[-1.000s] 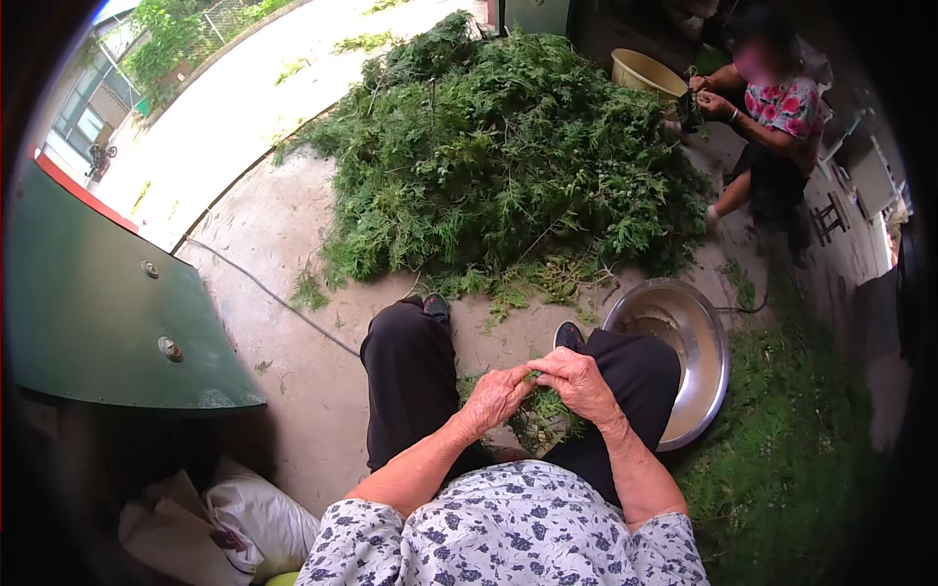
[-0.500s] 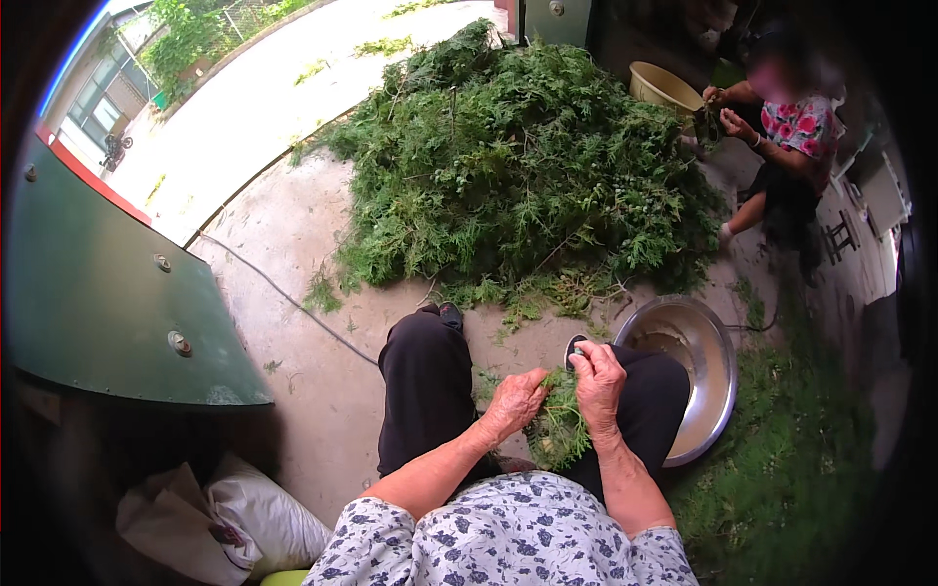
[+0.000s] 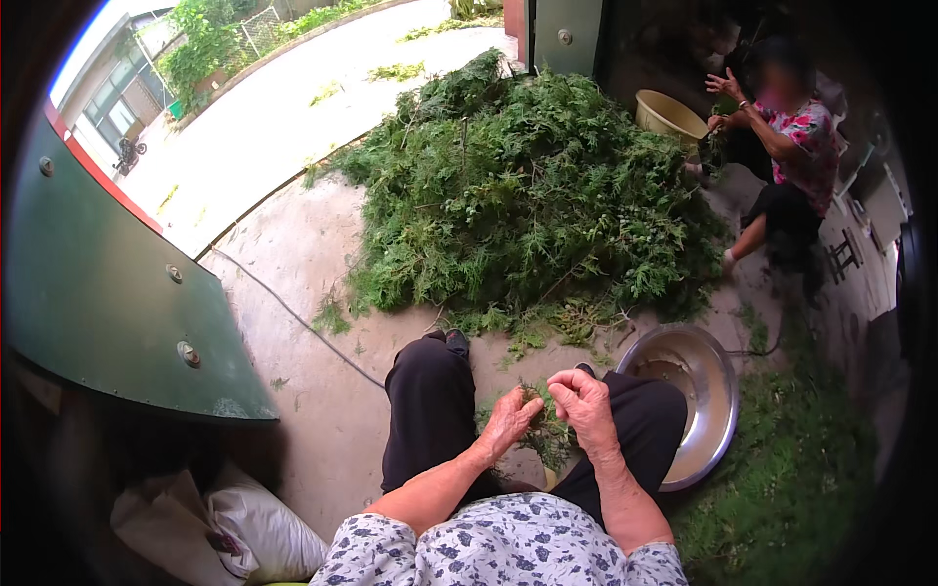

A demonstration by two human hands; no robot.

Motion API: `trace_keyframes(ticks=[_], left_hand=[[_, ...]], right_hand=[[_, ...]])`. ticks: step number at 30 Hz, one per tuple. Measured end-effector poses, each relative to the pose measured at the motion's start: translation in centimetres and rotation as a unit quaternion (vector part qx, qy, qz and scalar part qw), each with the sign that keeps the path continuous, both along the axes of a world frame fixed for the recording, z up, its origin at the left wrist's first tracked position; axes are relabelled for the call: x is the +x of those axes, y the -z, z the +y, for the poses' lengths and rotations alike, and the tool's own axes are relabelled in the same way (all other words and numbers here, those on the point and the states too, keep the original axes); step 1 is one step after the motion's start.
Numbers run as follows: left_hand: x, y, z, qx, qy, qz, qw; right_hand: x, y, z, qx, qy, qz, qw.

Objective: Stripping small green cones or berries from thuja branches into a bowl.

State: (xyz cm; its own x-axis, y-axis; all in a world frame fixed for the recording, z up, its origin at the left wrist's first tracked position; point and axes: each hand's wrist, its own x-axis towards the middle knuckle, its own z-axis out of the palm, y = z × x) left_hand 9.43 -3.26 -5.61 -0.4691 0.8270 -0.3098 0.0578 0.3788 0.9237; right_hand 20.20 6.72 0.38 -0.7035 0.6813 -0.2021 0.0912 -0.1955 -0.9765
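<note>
I sit with my knees in black trousers apart, and a small green leafy sprig (image 3: 543,430) hangs between them. My left hand (image 3: 508,422) pinches the sprig from the left side. My right hand (image 3: 584,408) grips its upper part from the right, fingers curled. Both hands are close together above my lap. A steel bowl (image 3: 705,400) lies on the ground just right of my right knee. A big heap of green cuttings (image 3: 528,195) is piled in front of my feet.
A green metal door (image 3: 107,293) stands open at the left, with white sacks (image 3: 234,523) below it. A thin cable (image 3: 293,314) crosses the concrete. At the far right another person (image 3: 782,156) sits beside a yellow basin (image 3: 670,115). Loose greens cover the ground at the right.
The view has tilted slightly, and my hands have shifted on the sprig, staying together over my lap. The other person's hands have moved near the yellow basin.
</note>
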Motion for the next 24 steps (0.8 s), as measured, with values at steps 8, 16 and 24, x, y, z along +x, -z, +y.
trace_keyframes(ticks=[8,16,24], left_hand=[[-0.2,-0.5,-0.2,0.060,-0.070,-0.309,0.946],[-0.8,0.5,0.0,0.024,-0.103,-0.369,0.923],[0.0,0.0,-0.8,0.066,-0.144,-0.363,0.918]], right_hand=[[-0.1,2.6,-0.9,0.286,0.004,-0.105,0.953],[0.2,2.5,-0.6,0.342,-0.065,-0.087,0.934],[0.8,4.3,-1.6,0.356,-0.014,-0.104,0.928]])
